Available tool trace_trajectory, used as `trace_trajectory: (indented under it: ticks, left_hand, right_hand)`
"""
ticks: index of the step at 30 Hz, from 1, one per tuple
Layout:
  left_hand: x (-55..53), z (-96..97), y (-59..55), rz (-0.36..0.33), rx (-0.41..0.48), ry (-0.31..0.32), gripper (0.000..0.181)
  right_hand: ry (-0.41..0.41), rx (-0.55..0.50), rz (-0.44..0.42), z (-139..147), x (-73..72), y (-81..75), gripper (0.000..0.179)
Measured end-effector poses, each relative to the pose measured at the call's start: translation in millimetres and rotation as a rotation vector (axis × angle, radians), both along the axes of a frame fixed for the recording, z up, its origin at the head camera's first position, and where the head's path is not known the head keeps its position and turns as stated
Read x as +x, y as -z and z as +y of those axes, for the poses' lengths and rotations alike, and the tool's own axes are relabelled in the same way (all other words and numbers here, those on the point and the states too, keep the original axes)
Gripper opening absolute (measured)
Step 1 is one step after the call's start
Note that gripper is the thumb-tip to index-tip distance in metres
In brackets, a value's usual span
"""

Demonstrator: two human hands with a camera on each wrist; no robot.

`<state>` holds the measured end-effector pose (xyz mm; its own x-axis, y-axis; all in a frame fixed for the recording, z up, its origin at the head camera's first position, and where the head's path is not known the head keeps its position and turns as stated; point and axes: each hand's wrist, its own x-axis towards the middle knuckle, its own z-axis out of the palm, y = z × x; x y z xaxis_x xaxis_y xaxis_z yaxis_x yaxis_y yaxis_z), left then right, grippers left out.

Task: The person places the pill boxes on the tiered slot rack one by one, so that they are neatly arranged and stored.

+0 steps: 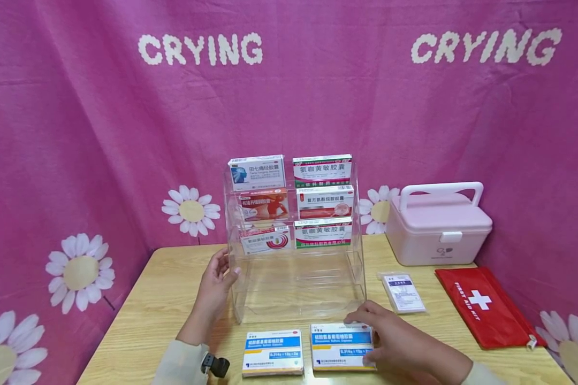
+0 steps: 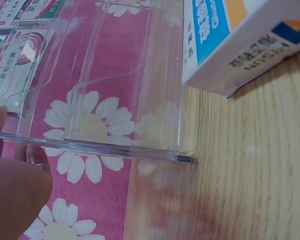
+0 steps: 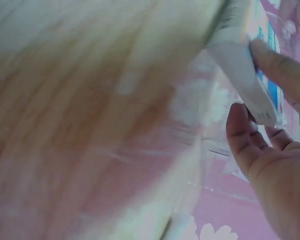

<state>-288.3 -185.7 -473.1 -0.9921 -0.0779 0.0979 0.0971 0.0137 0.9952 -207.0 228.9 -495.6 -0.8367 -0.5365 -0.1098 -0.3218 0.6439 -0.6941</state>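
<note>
A clear acrylic tiered display rack (image 1: 298, 278) stands on the table, with medicine boxes in its upper three tiers. My left hand (image 1: 217, 283) holds the rack's left side, thumb on the near face and fingers behind the edge (image 2: 85, 145). In front of the rack lie two blue, white and yellow medicine boxes. My right hand (image 1: 395, 337) grips the right medicine box (image 1: 339, 350) at its right end, thumb on the near side and fingers at the far side. The left medicine box (image 1: 272, 353) lies flat beside it, untouched.
A pink lidded case (image 1: 440, 230) with a handle stands at the back right. Before it lie a red first aid pouch (image 1: 486, 307) and a small white packet (image 1: 403, 293). A magenta curtain (image 1: 289, 107) with daisies hangs behind the wooden table (image 1: 173, 278).
</note>
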Motion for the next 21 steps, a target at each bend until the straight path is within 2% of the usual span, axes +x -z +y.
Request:
trace_trajectory:
  ticks: [6, 10, 12, 15, 21]
  left_hand:
    - [0.1, 0.6, 0.3, -0.001, 0.011, 0.006, 0.062]
    - [0.7, 1.3, -0.4, 0.000, 0.017, 0.011, 0.062]
    - [0.7, 1.7, -0.7, 0.001, 0.018, 0.010, 0.062]
    - [0.7, 1.9, -1.1, 0.001, 0.014, 0.007, 0.062]
    - [1.1, 0.7, -0.8, -0.005, 0.016, 0.001, 0.062]
  right_hand:
    - [-0.016, -0.064, 0.051, 5.1, 0.7, -12.5, 0.035]
    - [-0.039, -0.105, 0.125, 5.4, -0.9, -20.1, 0.020]
    - [-0.040, -0.127, 0.173, 4.3, -2.7, -24.6, 0.018]
    - [-0.046, -0.176, 0.289, 0.1, -6.7, -31.3, 0.021]
    - [0.066, -0.239, 0.464, -19.2, -21.4, -51.0, 0.027]
